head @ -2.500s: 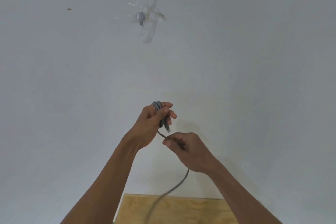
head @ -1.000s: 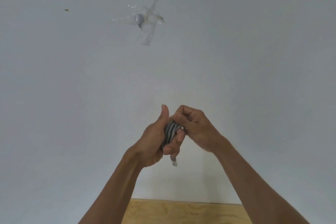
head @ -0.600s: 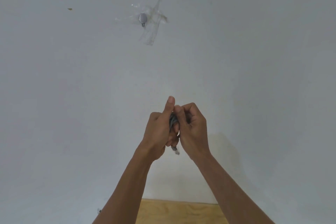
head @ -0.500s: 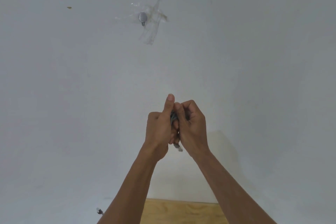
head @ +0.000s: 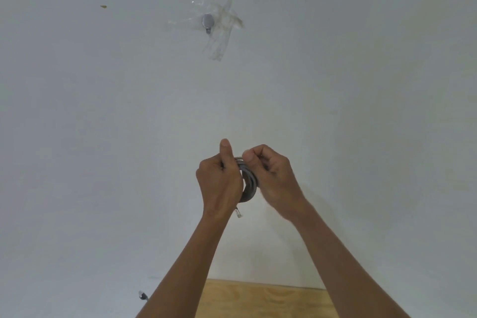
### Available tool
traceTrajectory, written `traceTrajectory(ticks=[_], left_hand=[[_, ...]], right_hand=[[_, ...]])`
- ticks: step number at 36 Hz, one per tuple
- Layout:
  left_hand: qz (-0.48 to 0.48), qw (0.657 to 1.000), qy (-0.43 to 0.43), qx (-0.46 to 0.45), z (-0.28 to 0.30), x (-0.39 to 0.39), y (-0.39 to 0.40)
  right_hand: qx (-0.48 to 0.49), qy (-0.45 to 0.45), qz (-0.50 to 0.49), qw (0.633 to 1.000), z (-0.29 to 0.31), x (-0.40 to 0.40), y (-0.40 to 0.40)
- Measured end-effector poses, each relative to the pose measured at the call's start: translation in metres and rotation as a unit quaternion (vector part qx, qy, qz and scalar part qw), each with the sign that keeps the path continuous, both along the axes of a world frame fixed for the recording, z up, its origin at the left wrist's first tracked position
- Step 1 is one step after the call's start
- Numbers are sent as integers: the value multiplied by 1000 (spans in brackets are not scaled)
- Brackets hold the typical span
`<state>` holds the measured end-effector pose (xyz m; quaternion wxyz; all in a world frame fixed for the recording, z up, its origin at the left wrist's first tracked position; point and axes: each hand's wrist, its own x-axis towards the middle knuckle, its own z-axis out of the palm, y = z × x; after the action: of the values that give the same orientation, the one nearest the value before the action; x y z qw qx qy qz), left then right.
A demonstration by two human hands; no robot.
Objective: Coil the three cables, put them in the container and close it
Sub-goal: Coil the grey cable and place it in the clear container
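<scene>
Your left hand clamps the coil; your right hand pinches its rim at 3 o'clock, plug dangling at 6.

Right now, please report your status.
Both hands, left and right, shut on coiled grey cable. Connector dangles below. Container not visible.

- A bare indoor room, its kind unclear: plain white wall fills the view.
- Clear tape fixes a small metal piece to it.
- Plywood worktop below.
</scene>
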<state>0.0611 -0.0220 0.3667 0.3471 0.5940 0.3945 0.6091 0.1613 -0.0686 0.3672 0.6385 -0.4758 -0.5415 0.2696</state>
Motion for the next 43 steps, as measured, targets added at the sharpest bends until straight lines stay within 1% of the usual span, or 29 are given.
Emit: traceTrajectory(ticks=[2,4,5,8,9,10,12,16,19,22,25,27,29,33,36,37,39,41,43], left_hand=[[13,1000,12,-6,1,-3,3],[8,1000,16,-7,3,-5,5],[4,1000,17,-4,5,-5,5],[-10,1000,16,2,7,-1,1],[-13,1000,13,2,8,0,-1],[-15,1000,10,2,10,0,-1],[-19,1000,5,5,12,1,-1],[-27,1000,-5,14,15,-2,2],[-28,1000,-9,5,13,-3,4],[-31,999,-12,-10,9,-6,6],[-44,998,-24,-28,8,-9,4],[-50,997,-35,-41,7,-10,3],[-37,998,-40,-42,8,-9,3],[-24,998,-52,-5,11,-8,2],[-23,998,-63,8,10,-9,4],[-19,998,-63,2,8,-10,6],[-1,998,-51,-21,8,-11,10],[15,998,-39,-50,7,-12,13],[14,997,-30,-70,6,-13,14]], right_hand=[[-47,20,98,994,4,15,-4],[-71,-14,121,990,5,29,-5],[-74,-47,106,991,5,33,-5],[-48,-180,-2,983,3,35,4],[-38,-196,-28,979,2,34,6],[-28,-191,-39,980,0,32,8],[-9,-151,-42,988,-3,27,9],[17,-16,-28,999,-5,14,5],[-1,46,-12,999,-8,9,4],[-33,104,55,993,-6,8,1],[-57,128,133,981,-5,10,-2],[-68,140,160,975,-4,7,-3],[-79,160,168,970,-4,4,-2],[-95,192,152,965,-5,-1,-3],[-94,225,185,952,-7,-2,-5],[-92,220,198,951,-7,-2,-6],[-93,160,191,964,-10,-1,-9],[-77,52,146,985,-11,-4,-11],[-28,-73,70,994,-12,-10,-14]])
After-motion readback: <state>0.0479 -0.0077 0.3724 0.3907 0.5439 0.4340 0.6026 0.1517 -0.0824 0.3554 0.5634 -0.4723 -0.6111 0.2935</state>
